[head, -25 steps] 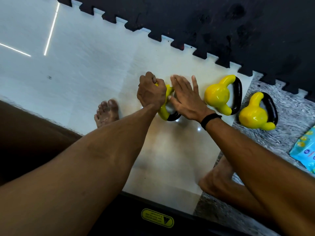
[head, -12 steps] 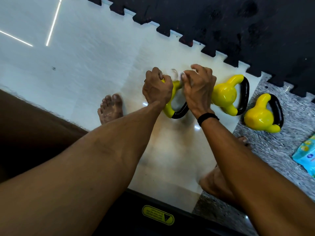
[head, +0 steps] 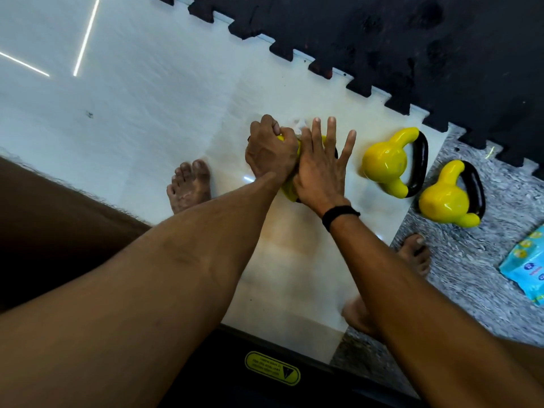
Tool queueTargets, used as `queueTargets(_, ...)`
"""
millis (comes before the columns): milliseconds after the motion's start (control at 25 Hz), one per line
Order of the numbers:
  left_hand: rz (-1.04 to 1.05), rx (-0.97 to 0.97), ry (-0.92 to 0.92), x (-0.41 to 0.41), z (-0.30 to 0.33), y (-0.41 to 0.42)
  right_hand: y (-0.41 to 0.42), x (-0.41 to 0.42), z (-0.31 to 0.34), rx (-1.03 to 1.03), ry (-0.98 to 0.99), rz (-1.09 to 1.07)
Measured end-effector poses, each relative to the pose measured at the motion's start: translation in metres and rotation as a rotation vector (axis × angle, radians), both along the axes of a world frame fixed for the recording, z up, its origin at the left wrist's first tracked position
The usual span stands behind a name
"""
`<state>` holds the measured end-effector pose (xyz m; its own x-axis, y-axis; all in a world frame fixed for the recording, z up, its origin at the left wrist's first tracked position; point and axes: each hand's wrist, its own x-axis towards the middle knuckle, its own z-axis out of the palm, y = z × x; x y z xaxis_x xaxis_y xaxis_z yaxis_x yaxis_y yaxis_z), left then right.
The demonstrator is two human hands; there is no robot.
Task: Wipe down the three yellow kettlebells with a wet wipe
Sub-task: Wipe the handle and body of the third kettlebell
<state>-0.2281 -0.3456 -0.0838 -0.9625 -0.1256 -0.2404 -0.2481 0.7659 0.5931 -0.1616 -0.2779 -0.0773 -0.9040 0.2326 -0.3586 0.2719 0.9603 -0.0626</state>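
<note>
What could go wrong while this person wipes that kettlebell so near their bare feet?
The kettlebell lies on smooth glossy floor; though the left hand grips it, pressure from the flat right hand might make it slide or roll toward the bare foot. The wipe barely shows, so spots could be missed.

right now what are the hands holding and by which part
The left hand grips the leftmost yellow kettlebell near its top. The right hand lies flat on it, fingers straight; a wet wipe seems to show beyond them.
</note>
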Motion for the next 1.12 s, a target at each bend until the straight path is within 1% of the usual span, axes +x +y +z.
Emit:
queueTargets(80, 0.019, 0.009, -0.002, 0.000, 0.000, 0.001, -0.007, 0.003, 0.006, 0.010, 0.026, -0.070)
queueTargets(160, 0.034, 0.020, 0.011, 0.000, -0.001, 0.001, -0.032, 0.022, 0.015, 0.009, 0.018, -0.178)
queueTargets(240, 0.047, 0.022, 0.013, 0.000, -0.002, 0.001, -0.052, 0.029, 0.027, -0.100, 0.033, -0.393)
queueTargets(320, 0.048, 0.023, 0.012, 0.002, -0.002, 0.003, -0.055, 0.014, 0.034, -0.257, 0.123, -0.722)
queueTargets(360, 0.052, 0.023, 0.017, 0.002, -0.002, 0.003, -0.054, 0.004, 0.034, -0.389, 0.163, -0.881)
queueTargets(400, 0.052, 0.022, 0.018, 0.001, -0.001, 0.002, -0.052, -0.005, 0.035, -0.584, 0.219, -1.029)
queueTargets(480, 0.037, 0.024, -0.006, -0.001, -0.002, 0.000, -0.049, -0.022, 0.044, -1.067, 0.313, -1.326)
queueTargets(560, 0.031, 0.025, -0.014, 0.001, -0.002, 0.001, -0.038, -0.037, 0.056, -1.453, 0.372, -1.584)
queueTargets(640, 0.028, 0.024, 0.000, 0.001, -0.002, 0.003, -0.023, -0.055, 0.059, -1.637, 0.414, -1.813)
queueTargets(720, 0.035, 0.007, 0.003, 0.000, -0.001, 0.001, -0.014, -0.057, 0.059, -1.675, 0.469, -1.970)
queueTargets(840, 0.017, 0.026, 0.022, 0.000, -0.003, 0.000, -0.003, -0.046, 0.062, -1.846, 0.502, -2.064)
queueTargets(920, 0.020, 0.028, 0.027, 0.000, -0.001, 0.000, 0.004, -0.047, 0.062, -1.915, 0.529, -2.095)
queueTargets(1000, 0.028, 0.013, 0.026, 0.002, -0.001, 0.000, 0.006, -0.048, 0.061, -1.852, 0.476, -2.114)
queueTargets(1040, 0.031, 0.020, 0.023, 0.002, -0.002, 0.001, 0.003, -0.046, 0.056, -1.786, 0.440, -2.087)
queueTargets(1120, 0.041, 0.025, 0.030, 0.001, -0.003, 0.001, -0.011, -0.038, 0.049, -1.551, 0.332, -1.931)
